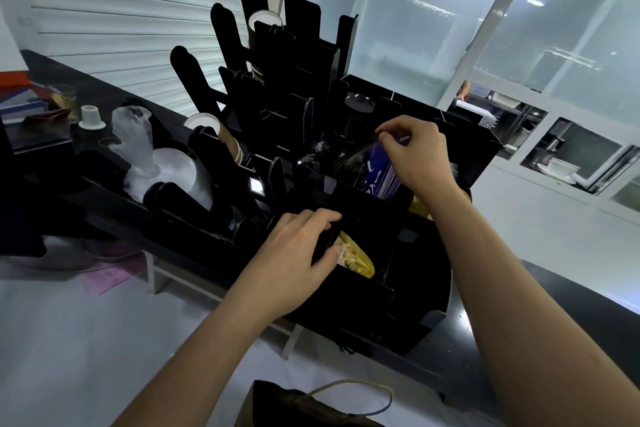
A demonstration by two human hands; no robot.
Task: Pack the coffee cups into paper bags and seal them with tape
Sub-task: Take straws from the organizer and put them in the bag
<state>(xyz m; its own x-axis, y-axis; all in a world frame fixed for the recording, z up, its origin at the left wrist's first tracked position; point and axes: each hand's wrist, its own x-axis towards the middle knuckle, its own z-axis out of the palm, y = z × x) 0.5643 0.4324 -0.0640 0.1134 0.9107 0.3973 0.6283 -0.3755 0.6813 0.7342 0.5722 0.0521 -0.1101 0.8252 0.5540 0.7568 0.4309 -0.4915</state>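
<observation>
A black organiser rack point(363, 288) stands on the counter in front of me. My right hand point(415, 152) pinches the top of a clear sleeve of blue packets point(381, 170) standing in a rear compartment. My left hand point(298, 256) grips the black divider wall of a front compartment, its thumb beside a yellow packet point(356, 256). Stacks of brown paper cups point(221, 139) lie in the rack's slanted slots, and another cup stack point(261, 28) sits higher up. A brown paper bag point(301, 406) with a twine handle lies at the bottom edge, below my arms.
A stack of clear lids in a plastic bag point(162, 166) sits left of the cups. A stack of black lids point(356, 114) stands behind the packets. A small white cup point(90, 116), a glass and books are at far left. Pink papers point(107, 274) lie on the white surface below.
</observation>
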